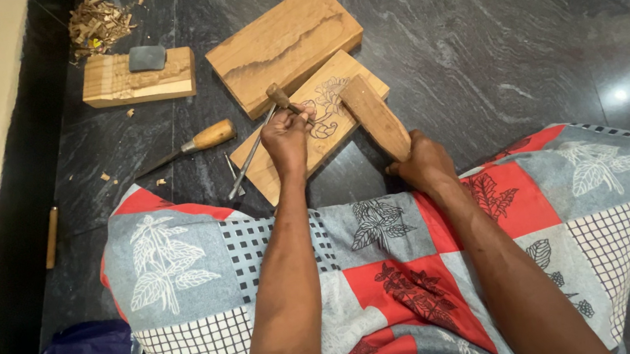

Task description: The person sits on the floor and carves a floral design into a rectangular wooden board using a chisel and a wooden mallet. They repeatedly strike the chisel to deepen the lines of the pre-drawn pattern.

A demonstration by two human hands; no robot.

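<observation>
left hand (286, 134) grips chisel (279, 97), upright on carved board (313, 125) | right hand (423, 162) clasps mallet (374, 115), head pointing away

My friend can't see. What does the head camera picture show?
A person sitting on a dark floor carves a flower into a wooden board. The left hand holds a chisel on it; the right hand holds a wooden mallet.
</observation>
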